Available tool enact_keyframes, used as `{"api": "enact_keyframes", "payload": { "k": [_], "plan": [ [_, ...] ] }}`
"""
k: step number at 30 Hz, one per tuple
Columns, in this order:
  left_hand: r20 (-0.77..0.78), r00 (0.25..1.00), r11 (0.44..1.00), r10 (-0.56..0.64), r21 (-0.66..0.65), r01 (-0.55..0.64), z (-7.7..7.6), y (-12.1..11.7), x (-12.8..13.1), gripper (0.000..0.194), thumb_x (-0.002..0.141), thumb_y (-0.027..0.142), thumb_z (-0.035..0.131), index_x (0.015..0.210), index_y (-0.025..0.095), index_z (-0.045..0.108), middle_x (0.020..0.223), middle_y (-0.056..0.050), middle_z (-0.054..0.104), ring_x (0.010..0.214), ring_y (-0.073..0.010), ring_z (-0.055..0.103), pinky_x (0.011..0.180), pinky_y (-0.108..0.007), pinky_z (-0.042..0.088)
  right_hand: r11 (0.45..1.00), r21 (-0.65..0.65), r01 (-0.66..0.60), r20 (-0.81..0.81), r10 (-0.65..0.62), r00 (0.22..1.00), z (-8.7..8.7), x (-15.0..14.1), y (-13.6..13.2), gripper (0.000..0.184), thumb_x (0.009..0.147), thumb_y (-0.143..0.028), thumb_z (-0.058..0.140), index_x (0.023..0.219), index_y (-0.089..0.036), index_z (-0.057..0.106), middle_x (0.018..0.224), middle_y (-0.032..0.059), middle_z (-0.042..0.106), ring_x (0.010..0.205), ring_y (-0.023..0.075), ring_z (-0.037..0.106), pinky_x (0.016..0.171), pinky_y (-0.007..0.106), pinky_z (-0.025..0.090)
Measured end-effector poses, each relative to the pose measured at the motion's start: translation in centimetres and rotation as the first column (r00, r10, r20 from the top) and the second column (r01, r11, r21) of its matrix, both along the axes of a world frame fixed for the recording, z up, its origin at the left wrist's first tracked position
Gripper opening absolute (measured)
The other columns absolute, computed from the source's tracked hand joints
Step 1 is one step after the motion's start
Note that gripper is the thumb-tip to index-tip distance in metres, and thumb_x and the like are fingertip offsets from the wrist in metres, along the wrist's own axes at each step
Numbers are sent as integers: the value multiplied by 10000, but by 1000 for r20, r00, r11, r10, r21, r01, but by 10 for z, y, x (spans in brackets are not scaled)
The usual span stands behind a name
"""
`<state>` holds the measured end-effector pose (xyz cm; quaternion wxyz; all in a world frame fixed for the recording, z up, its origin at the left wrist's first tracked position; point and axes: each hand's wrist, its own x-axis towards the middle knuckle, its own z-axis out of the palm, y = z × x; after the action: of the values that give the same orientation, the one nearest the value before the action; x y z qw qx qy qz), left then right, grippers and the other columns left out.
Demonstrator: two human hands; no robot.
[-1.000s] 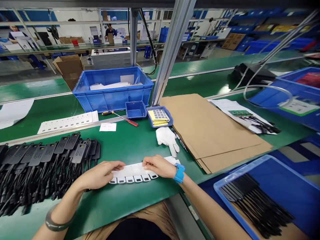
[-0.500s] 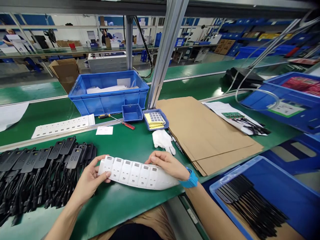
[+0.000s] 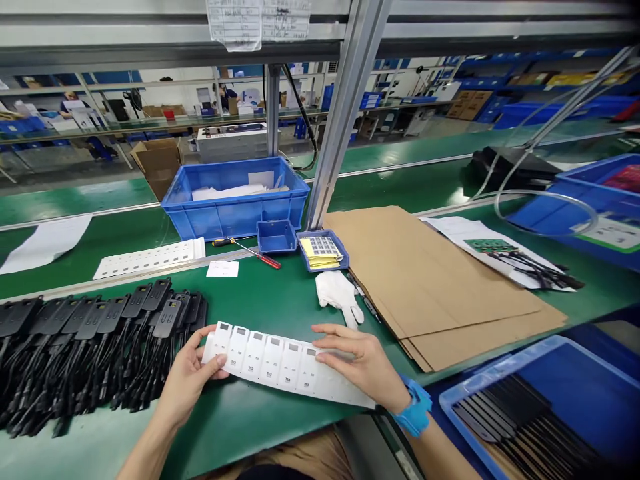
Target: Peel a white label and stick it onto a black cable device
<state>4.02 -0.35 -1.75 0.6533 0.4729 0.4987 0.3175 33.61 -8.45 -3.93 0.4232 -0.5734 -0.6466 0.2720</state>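
Note:
A white sheet of labels (image 3: 273,363), bearing a row of printed stickers with small grey windows, slants over the front of the green bench. Its left end is pinched between the thumb and fingers of my left hand (image 3: 186,380). Over the sheet's right part hovers my right hand (image 3: 367,367), a blue band at the wrist. Its fingers are stretched out and apart, the tips close to the last printed label; whether they touch it I cannot tell. The sheet's right portion beside that hand carries no print.
Black cabled modules (image 3: 90,320) crowd the left. Behind are a white glove (image 3: 337,293), screwdrivers (image 3: 257,255), a small blue tray (image 3: 277,237), a tray of stickers (image 3: 323,250) and a large blue bin (image 3: 235,210). Cardboard (image 3: 440,287) and another blue bin (image 3: 590,387) occupy the right.
My right hand's fingers have opened from a closed pose at the sheet's upper edge. The sheet lies flatter at its right end. The camera view has tilted up and shifted left.

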Motion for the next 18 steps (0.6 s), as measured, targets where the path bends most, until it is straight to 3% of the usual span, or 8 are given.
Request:
{"api": "enact_keyframes", "payload": {
  "k": [3,6,11,18],
  "plan": [
    [3,1000,1000,18,-2,-18,0,-2,-2,747,653,384,798,1254,183,403,916,-56,665,808,-200,640,651,-245,565,982,187,8,53,-19,998,0,-4,-3,153,854,-242,599,951,-199,709,1099,96,645,966,236,639,777,345,573],
    [20,1000,1000,8,-11,-8,-5,-3,-6,719,687,367,781,1267,197,391,923,-51,666,823,-194,638,662,-237,565,961,276,35,98,-65,993,3,-6,-4,132,860,-213,593,944,-189,691,1214,122,579,901,222,648,760,353,574],
    [41,999,1000,3,-18,-3,-11,-4,-9,707,717,350,767,1283,201,371,889,-42,667,811,-176,632,667,-216,558,951,309,-15,128,-26,991,6,-6,-6,98,861,-169,580,889,-186,672,1209,133,561,875,211,633,743,357,564],
    [18,1000,1000,12,-10,-12,-5,-10,-9,729,687,392,774,1275,200,388,908,-53,672,822,-201,641,668,-246,562,953,301,-23,67,3,998,6,-11,-7,164,862,-160,561,898,-272,676,1229,77,541,805,211,614,681,376,558]
  ]
}}
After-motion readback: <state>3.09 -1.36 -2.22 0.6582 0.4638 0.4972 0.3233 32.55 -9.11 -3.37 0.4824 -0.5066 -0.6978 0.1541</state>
